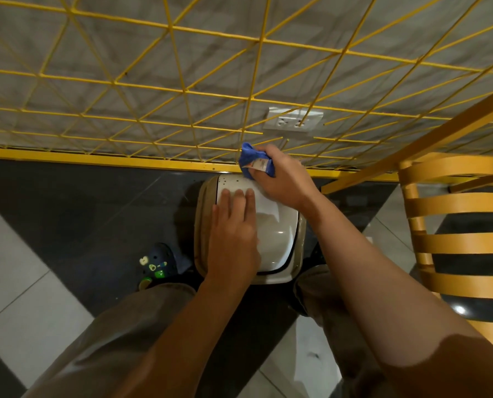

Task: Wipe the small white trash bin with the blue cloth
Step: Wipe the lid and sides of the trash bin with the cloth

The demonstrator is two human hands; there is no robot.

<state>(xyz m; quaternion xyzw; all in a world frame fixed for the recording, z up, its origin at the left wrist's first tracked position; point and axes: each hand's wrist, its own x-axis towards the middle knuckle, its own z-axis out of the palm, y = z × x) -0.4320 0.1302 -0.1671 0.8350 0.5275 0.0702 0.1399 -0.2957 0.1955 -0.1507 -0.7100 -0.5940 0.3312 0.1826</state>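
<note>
**Bin against the fence: watch the lid and the far edge**

You are over a dark-and-pale tiled floor (33, 297), facing a grey wall behind a yellow wire grid (182, 90), with a socket (293, 122) just above centre and an orange slatted chair (451, 239) at the right edge. The bin (279, 242) stands at centre frame between your knees, its far side close to the yellow base rail.

Your left hand (233, 234) lies flat on the lid, fingers straight and together, pressing down. Your right hand (282, 179) is clenched around the cloth (251, 160), bunched at the bin's far upper edge, with a white label showing.

Risks, as I judge them:
- The lid looks like a swing type; press unevenly and it may tip, dropping your left hand inward.
- A hard wipe toward the fence could knock your knuckles on the wire or shove the bin into the rail.
- The cloth is balled up, so little of it meets the surface; dark specks near the far lid edge may get missed.
- A shoe (156, 265) sits just left of the bin; a sliding bin could catch it.
</note>
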